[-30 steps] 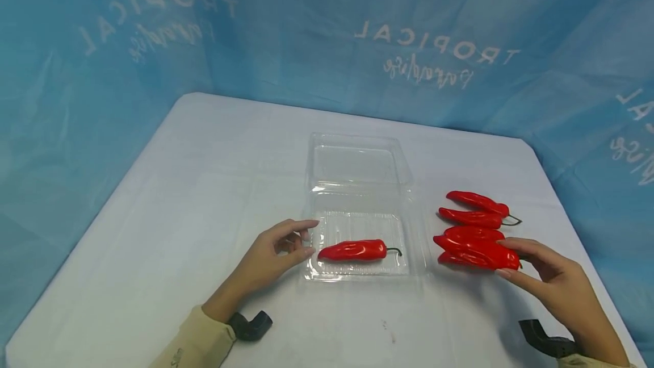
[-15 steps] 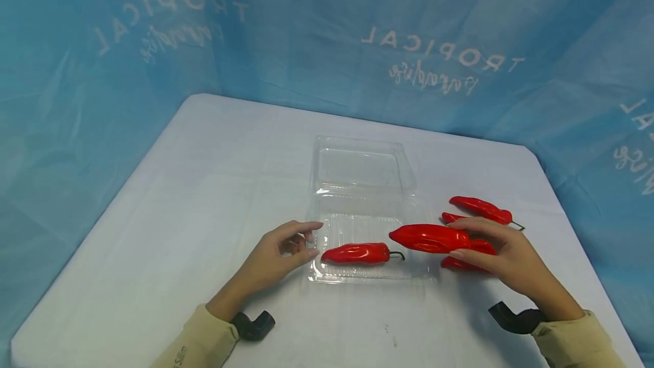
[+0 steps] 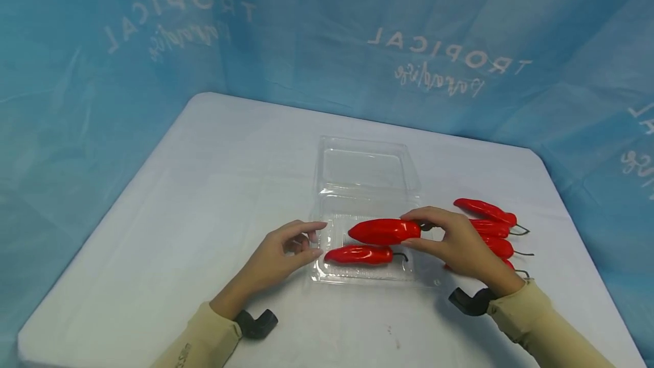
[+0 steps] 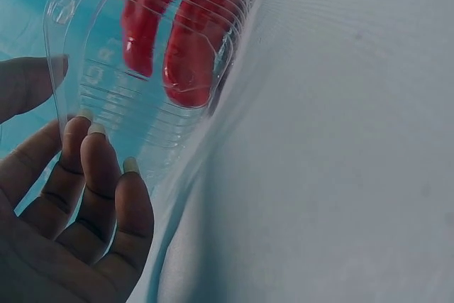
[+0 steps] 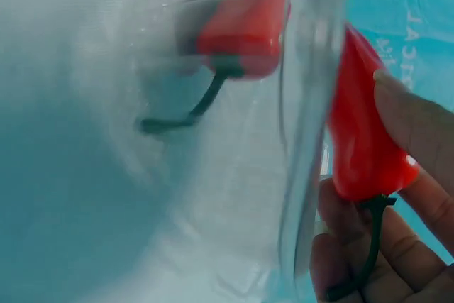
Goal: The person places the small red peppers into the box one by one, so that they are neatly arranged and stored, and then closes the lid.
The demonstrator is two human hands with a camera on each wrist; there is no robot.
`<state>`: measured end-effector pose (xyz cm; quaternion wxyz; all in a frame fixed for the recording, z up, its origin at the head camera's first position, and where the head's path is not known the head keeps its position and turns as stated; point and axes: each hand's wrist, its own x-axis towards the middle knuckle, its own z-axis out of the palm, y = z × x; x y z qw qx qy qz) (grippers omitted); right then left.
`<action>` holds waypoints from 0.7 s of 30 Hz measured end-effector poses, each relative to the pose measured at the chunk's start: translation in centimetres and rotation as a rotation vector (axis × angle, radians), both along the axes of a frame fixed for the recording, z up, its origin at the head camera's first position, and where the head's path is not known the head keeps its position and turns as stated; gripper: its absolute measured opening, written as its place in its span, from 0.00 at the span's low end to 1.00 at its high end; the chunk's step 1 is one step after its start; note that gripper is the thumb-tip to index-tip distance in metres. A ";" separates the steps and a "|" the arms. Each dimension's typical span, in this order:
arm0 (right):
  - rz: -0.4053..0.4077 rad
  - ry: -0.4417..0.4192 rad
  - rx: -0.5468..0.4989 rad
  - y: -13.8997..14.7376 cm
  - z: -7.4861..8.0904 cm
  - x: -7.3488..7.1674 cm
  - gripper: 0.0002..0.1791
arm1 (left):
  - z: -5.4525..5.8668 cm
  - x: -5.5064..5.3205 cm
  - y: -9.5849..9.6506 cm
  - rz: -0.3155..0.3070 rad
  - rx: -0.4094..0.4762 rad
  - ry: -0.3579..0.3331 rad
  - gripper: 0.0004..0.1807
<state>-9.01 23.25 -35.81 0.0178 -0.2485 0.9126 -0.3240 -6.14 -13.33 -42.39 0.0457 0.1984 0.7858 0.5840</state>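
Observation:
My right hand (image 3: 460, 243) pinches a red pepper (image 3: 380, 232) near its stem end, thumb on the near side, and holds it over the clear plastic clamshell box (image 3: 352, 281). In the right wrist view the held pepper's green stem (image 5: 376, 239) hangs below the thumb. Another red pepper (image 3: 360, 255) lies in the box's base, in front of the held one, its tip to the left. My left hand (image 3: 278, 251) is at the base's left side, fingers loosely bent. In the left wrist view its fingertips (image 4: 85, 115) are right at the clear wall.
Several more red peppers (image 3: 485, 209) lie in a row right of the box, partly behind my right hand. The box's clear lid (image 3: 363, 166) lies folded back toward the far side. A blue printed curtain (image 3: 306, 44) hangs behind the white table (image 3: 204, 158).
My right hand has lifted a pepper from the group on the right and carried it left over the box. My left hand has stayed at the box's left side.

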 end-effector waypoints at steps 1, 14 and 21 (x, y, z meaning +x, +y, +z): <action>0.001 -0.009 -0.006 -0.4 0.0 -0.2 0.29 | 0.0 0.0 0.0 0.002 -0.005 -0.003 0.27; -0.011 0.004 0.033 -2.7 -1.7 -0.7 0.29 | 0.2 -0.1 -0.2 0.001 -0.011 -0.005 0.27; -0.008 -0.002 0.183 -3.7 -2.8 -0.4 0.33 | 0.1 -0.1 0.0 0.000 -0.021 -0.006 0.27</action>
